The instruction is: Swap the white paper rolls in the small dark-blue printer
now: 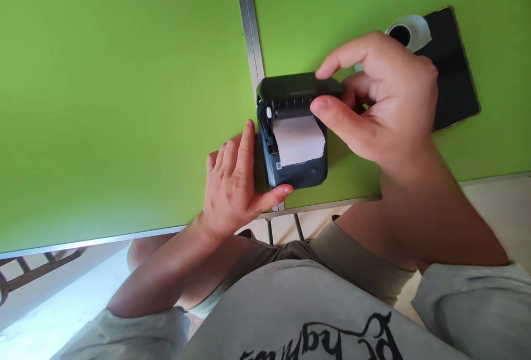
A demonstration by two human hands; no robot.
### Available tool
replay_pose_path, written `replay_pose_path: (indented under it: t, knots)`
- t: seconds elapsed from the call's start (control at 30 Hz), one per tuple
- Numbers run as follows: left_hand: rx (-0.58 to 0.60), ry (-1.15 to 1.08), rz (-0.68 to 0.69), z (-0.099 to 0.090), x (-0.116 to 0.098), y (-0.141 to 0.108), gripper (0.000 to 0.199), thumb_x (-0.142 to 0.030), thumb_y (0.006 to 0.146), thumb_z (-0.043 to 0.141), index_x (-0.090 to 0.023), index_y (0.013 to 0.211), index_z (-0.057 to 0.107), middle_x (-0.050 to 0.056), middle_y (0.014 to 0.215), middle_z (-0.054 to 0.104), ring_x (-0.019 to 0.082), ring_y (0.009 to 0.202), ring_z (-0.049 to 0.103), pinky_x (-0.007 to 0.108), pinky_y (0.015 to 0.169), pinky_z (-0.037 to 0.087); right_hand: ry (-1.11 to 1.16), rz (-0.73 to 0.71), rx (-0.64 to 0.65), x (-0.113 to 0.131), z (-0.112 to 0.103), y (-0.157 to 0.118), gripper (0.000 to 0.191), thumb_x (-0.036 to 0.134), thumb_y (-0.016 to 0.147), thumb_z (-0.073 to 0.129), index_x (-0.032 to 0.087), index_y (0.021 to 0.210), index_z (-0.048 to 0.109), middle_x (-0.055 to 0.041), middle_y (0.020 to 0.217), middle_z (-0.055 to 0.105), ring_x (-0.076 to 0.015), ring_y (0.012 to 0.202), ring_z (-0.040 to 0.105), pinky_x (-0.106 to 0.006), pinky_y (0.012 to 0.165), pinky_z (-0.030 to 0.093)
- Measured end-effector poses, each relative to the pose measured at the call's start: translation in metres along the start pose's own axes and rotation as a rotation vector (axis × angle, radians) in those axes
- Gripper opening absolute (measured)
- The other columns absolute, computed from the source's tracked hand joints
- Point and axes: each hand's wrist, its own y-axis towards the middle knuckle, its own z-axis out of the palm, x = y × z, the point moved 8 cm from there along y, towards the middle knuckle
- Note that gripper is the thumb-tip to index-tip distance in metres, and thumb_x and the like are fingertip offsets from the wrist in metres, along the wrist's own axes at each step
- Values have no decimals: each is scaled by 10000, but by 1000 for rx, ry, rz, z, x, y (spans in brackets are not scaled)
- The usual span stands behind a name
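A small dark thermal printer (298, 176) sits near the table's front edge, its black lid (290, 86) raised. White paper (299, 141) curls out from under the lid over the printer's front. My right hand (385, 100) has the right end of the lid between thumb and fingers; the fingers behind it are partly hidden. Along the printer's left side lies my left hand (232, 180), fingers stretched out on the table, with its thumb reaching to the printer's front left corner.
A black tablet-like slab (454, 72) lies on the green table (124, 100) at the right, partly behind my right hand. A white paper roll (421, 32) with a dark core rests over its corner. A metal strip (249, 22) divides the tabletop.
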Motion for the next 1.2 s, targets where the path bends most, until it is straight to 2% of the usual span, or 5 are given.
replay_pose_path:
  t: [0.17, 0.33, 0.7, 1.0, 1.2]
  knots:
    - [24, 1, 1, -1, -3, 1, 1042, -880, 908, 275, -98, 1594, 339, 213, 1330, 662, 328, 1085, 615, 433, 890, 406, 123, 1, -158, 0, 1, -1, 233, 416, 937, 695, 292, 1055, 537, 75, 706, 571, -74, 489, 542, -271, 432, 328]
    - [51, 8, 39, -2, -7, 1, 1015, -843, 943, 234, -78, 1607, 294, 219, 1368, 636, 324, 1091, 594, 411, 877, 388, 133, -89, -296, 4, 0, -4, 413, 192, 930, 635, 222, 670, 316, 38, 672, 617, -144, 778, 776, -219, 493, 405]
    - [40, 39, 63, -2, -9, 0, 979, -807, 968, 191, -46, 1574, 303, 231, 1346, 628, 328, 1061, 601, 409, 874, 369, -615, 65, 266, 12, 30, 1, 94, 299, 874, 630, 258, 805, 680, 27, 628, 677, -150, 564, 559, -311, 532, 210]
    - [40, 45, 68, 0, -8, -1, 986, -817, 961, 194, -53, 1576, 293, 223, 1342, 633, 322, 1059, 600, 412, 861, 370, -674, 87, 567, 13, 41, 1, 168, 370, 937, 591, 278, 945, 731, 11, 976, 778, -166, 665, 604, -313, 546, 202]
    - [37, 50, 74, -1, -9, -1, 999, -816, 963, 188, -26, 1559, 327, 223, 1333, 636, 315, 1051, 593, 413, 852, 369, -707, 110, 653, 7, 46, 4, 166, 364, 922, 614, 286, 1036, 706, 4, 780, 741, -173, 590, 590, -311, 532, 190]
